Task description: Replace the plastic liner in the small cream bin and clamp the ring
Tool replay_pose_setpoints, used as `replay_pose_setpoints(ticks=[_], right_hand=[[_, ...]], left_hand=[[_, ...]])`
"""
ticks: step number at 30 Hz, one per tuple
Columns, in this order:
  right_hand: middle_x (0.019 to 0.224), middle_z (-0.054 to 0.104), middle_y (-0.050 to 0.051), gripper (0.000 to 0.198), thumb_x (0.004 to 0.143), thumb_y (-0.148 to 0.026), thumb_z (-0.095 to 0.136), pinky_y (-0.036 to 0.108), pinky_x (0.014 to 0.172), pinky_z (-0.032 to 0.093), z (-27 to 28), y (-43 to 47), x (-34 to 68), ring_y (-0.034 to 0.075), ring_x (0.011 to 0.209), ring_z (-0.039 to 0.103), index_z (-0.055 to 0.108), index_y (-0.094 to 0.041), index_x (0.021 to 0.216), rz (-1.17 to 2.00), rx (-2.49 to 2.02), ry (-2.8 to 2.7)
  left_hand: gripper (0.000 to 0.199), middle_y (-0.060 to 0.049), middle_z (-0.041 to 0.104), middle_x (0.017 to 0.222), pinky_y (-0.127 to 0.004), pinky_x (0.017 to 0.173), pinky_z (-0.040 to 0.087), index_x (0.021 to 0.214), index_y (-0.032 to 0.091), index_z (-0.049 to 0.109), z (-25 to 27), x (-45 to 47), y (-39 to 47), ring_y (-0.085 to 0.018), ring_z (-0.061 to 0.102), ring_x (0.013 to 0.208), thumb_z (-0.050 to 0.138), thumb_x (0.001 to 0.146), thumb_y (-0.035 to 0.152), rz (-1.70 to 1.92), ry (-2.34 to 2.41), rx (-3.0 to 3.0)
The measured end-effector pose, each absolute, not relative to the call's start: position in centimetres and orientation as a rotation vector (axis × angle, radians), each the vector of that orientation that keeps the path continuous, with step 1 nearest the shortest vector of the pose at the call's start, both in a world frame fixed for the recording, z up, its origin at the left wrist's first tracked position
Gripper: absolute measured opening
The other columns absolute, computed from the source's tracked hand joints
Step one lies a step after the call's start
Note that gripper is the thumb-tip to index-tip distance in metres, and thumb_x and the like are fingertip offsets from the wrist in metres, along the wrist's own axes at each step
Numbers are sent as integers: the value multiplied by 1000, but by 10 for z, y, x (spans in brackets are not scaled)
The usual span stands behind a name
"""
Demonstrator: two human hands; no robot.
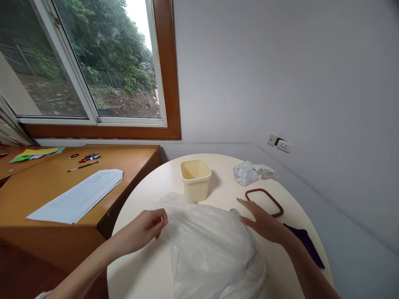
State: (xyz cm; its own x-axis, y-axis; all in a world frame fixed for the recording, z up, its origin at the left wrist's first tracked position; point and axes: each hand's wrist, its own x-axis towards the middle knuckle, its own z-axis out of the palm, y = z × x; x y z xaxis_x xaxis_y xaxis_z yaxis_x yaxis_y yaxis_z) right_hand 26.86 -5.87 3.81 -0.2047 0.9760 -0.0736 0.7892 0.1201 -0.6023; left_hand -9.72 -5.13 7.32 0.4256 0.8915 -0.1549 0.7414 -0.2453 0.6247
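A large translucent white plastic bag (215, 249) lies loosely spread and crumpled across the near part of the round table. My left hand (149, 228) is at its left edge, fingers curled in towards the thumb. Whether any film is caught between those fingertips I cannot make out. At the bag's upper right, my right hand (263, 220) is open with its fingers stretched out, holding nothing. Just beyond the bag stands a pale yellow square plastic tub (196, 182), upright and without a lid. A brown rounded frame (263, 190) lies flat beyond my right hand.
Crumpled clear plastic (246, 173) sits at the far right of the cream table (146, 187). Dark purple cloth (307, 243) lies by the right edge. A wooden desk (134, 153) at left holds paper sheets (81, 193), a pen (82, 166) and scissors (89, 158).
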Motion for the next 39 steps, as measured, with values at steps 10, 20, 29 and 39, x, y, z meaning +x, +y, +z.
replay_pose_setpoints(ticks=[10,20,29,39], right_hand=[[119,55,7,43,80,-20,37,32,98,32,-1,-72,198,20,111,47,49,-19,122,917,-1360,-2278],[137,38,1,47,89,-34,34,34,104,25,7,-70,142,18,125,32,29,-27,135,967,-1062,-2406],[115,54,3,35,89,-22,28,31,95,36,-41,-55,173,15,108,46,50,-25,117,740,-1242,-2138],[107,56,4,34,85,-13,33,33,91,39,-49,-54,172,17,102,49,54,-24,108,640,-1208,-2118]], left_hand=[[67,-1,61,71,-38,75,45,140,24,-1,20,-87,-56,-21,62,69,22,86,58,386,1480,1756],[71,-21,21,141,-43,102,27,139,10,14,-42,-138,22,-32,16,132,38,81,44,218,1936,2211],[65,-23,23,141,-42,105,20,136,-1,18,-50,-176,83,-31,17,132,35,81,30,182,2079,2272],[59,-22,33,136,-52,95,27,126,14,42,-12,-181,114,-40,30,124,50,73,39,90,2263,2195]])
